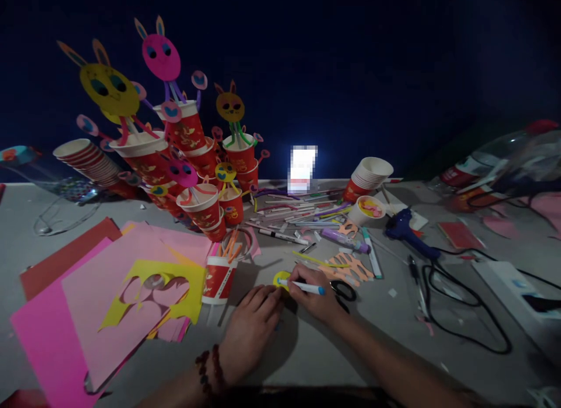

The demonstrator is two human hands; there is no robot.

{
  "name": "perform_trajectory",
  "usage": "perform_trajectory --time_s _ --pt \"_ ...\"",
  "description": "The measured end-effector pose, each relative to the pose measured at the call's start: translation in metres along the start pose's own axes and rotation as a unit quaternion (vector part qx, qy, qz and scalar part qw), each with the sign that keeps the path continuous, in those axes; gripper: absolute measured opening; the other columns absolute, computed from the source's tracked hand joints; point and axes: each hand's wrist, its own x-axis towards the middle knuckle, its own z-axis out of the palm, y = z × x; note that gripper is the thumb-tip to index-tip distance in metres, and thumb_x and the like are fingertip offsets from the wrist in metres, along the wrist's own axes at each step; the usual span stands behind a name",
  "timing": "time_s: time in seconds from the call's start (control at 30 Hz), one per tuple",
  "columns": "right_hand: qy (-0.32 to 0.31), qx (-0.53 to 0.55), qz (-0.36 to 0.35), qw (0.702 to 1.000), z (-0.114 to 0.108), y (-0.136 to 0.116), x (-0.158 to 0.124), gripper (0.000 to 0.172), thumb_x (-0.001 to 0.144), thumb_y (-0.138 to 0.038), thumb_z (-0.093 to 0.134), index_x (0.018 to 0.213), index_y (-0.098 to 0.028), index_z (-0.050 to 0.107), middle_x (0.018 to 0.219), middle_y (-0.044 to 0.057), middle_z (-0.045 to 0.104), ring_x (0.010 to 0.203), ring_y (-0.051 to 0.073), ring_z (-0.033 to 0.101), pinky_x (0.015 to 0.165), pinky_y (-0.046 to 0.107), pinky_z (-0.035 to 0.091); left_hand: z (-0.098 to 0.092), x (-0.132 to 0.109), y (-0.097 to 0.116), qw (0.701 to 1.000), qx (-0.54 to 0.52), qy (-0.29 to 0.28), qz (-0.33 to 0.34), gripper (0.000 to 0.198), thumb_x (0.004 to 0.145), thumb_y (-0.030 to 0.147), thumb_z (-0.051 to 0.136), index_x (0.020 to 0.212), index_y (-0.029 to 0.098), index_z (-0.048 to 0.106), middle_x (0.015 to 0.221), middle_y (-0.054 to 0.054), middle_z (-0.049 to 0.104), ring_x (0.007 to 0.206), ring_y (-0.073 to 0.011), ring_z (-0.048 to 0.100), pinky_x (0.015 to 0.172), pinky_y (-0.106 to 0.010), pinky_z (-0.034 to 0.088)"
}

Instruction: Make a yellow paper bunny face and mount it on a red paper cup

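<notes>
In the head view a small yellow paper disc (280, 278) with a blue mark lies on the table between my hands. My right hand (316, 292) is closed around a white marker (307, 287) with a blue end, its tip at the disc. My left hand (256, 314) rests palm down, fingers lying on the table and reaching the disc's near edge. Scissors with black handles (344, 292) lie partly behind my right hand. Left of my hands stands a red paper cup (218, 279) with orange strips sticking out.
Red cups with paper bunny figures (109, 91) crowd the back left. Coloured sheets (100, 291) and a cut yellow sheet (193, 285) spread on the left. Pens and pipe cleaners (298, 209) lie behind my hands. A blue glue gun (409, 235) with a black cable is on the right.
</notes>
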Motion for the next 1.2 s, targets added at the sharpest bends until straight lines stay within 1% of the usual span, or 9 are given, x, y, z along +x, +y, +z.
perform_trajectory --time_s 0.2,0.33,0.57,0.67,0.83,1.07,1.2 --pt "0.008 0.004 -0.005 1.0 0.0003 0.0012 -0.0014 0.013 0.084 -0.028 0.054 0.072 -0.022 0.053 0.063 -0.003 0.057 0.056 0.013 0.052 0.056 0.024 0.036 0.0017 -0.0013 0.0005 1.0 -0.001 0.003 -0.003 0.039 0.094 0.029 0.056 0.132 0.019 0.054 0.134 -0.005 0.059 0.124 -0.0234 0.05 0.108 -0.039 0.038" --pt "-0.002 -0.005 -0.01 1.0 0.0002 0.0017 -0.002 0.012 0.083 -0.026 0.054 0.072 -0.022 0.054 0.063 -0.003 0.058 0.057 0.014 0.052 0.056 0.024 0.036 0.0005 -0.0007 0.0013 1.0 -0.001 0.003 -0.005 0.034 0.094 0.027 0.056 0.127 0.018 0.058 0.134 -0.005 0.06 0.123 -0.024 0.051 0.108 -0.039 0.039" --pt "0.001 -0.008 -0.005 1.0 0.0004 0.0018 -0.0018 0.012 0.083 -0.027 0.054 0.072 -0.022 0.054 0.062 -0.003 0.057 0.058 0.014 0.052 0.056 0.025 0.036 -0.0016 0.0005 0.0019 1.0 0.005 -0.01 -0.005 0.036 0.093 0.026 0.057 0.128 0.017 0.057 0.134 -0.006 0.06 0.123 -0.0242 0.05 0.108 -0.04 0.04" --pt "0.006 -0.006 -0.005 1.0 0.0001 0.0011 -0.0016 0.012 0.082 -0.026 0.054 0.071 -0.022 0.054 0.061 -0.003 0.056 0.056 0.014 0.051 0.055 0.025 0.036 -0.0023 0.0005 0.0022 1.0 0.001 -0.006 -0.004 0.035 0.094 0.025 0.057 0.128 0.018 0.057 0.133 -0.005 0.06 0.123 -0.0238 0.05 0.108 -0.04 0.04" --pt "0.003 0.0 -0.003 1.0 -0.0005 -0.0001 -0.0007 0.015 0.085 -0.03 0.053 0.071 -0.022 0.054 0.062 -0.003 0.056 0.057 0.014 0.051 0.056 0.025 0.036 -0.0005 0.0003 0.0013 1.0 -0.001 0.002 -0.007 0.039 0.094 0.027 0.057 0.132 0.018 0.054 0.133 -0.005 0.06 0.123 -0.0239 0.05 0.108 -0.04 0.04" --pt "0.008 0.003 -0.005 1.0 0.0 0.0018 -0.0009 0.016 0.085 -0.03 0.053 0.071 -0.022 0.054 0.061 -0.003 0.055 0.057 0.014 0.05 0.056 0.025 0.036 0.0013 -0.0008 0.0011 1.0 0.004 0.009 -0.003 0.035 0.095 0.026 0.055 0.129 0.018 0.056 0.133 -0.005 0.06 0.123 -0.0233 0.05 0.108 -0.038 0.038" --pt "0.011 0.003 -0.003 1.0 0.0001 0.002 -0.0013 0.017 0.086 -0.031 0.052 0.072 -0.022 0.054 0.061 -0.003 0.055 0.058 0.014 0.051 0.056 0.025 0.036 -0.0006 -0.0003 0.0017 1.0 0.004 -0.004 -0.004 0.037 0.095 0.025 0.054 0.131 0.019 0.054 0.133 -0.006 0.06 0.123 -0.0237 0.05 0.107 -0.039 0.04"
